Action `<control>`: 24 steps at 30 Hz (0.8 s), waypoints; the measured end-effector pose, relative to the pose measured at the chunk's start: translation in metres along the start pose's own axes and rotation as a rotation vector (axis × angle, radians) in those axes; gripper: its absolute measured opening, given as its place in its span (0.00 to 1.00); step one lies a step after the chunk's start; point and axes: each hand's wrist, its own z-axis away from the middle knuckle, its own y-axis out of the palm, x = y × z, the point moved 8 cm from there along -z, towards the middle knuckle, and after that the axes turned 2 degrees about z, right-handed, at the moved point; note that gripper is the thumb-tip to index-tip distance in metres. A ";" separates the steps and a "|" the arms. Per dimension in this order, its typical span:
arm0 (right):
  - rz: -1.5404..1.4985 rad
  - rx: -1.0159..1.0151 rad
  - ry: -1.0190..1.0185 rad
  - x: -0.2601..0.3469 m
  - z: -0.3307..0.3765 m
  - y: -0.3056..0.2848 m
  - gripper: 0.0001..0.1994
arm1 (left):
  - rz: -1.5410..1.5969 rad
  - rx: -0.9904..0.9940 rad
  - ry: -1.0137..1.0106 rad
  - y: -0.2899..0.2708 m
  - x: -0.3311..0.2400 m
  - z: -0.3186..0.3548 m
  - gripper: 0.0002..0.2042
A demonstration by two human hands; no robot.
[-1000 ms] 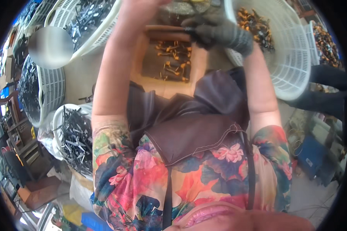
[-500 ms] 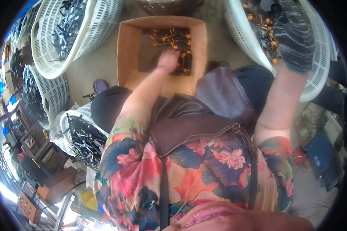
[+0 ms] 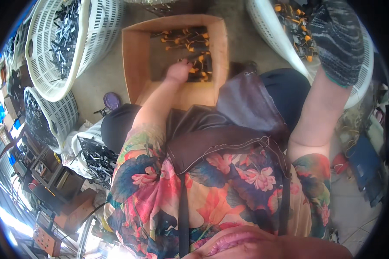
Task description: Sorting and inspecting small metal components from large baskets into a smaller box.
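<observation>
A cardboard box (image 3: 218,52) stands in front of my knees, with several slim black-and-orange pieces (image 3: 188,39) laid in rows inside it. My bare left hand (image 3: 180,71) reaches in, its fingers pinched at the end of one of these pieces, beside the nearer row. Over at the right, my right hand (image 3: 340,45), in a black and grey striped knit glove, is at a white basket (image 3: 270,41) of similar black-and-orange pieces (image 3: 304,39). Its fingers run toward the top rim of the view and do not show clearly.
A tall white basket (image 3: 80,56) of dark and silvery strips stands at the left. Nearer are a smaller basket (image 3: 65,105) and a white sack (image 3: 73,153) of black strips. A purple round object (image 3: 112,100) lies on the floor. A brown apron (image 3: 250,97) covers my lap.
My left hand has shifted slightly left within the box. My gloved right hand has moved a little to the right at the basket. The whole view has shifted slightly.
</observation>
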 end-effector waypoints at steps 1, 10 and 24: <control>-0.366 0.046 0.297 -0.019 0.001 -0.005 0.14 | -0.077 0.076 0.019 0.001 -0.023 -0.017 0.10; -1.004 0.318 0.889 0.000 0.015 0.069 0.14 | 0.078 0.186 -0.149 -0.109 -0.035 -0.007 0.17; -0.018 0.199 0.125 0.001 -0.032 0.141 0.14 | 1.890 -0.568 -0.031 -0.318 -0.046 0.004 0.14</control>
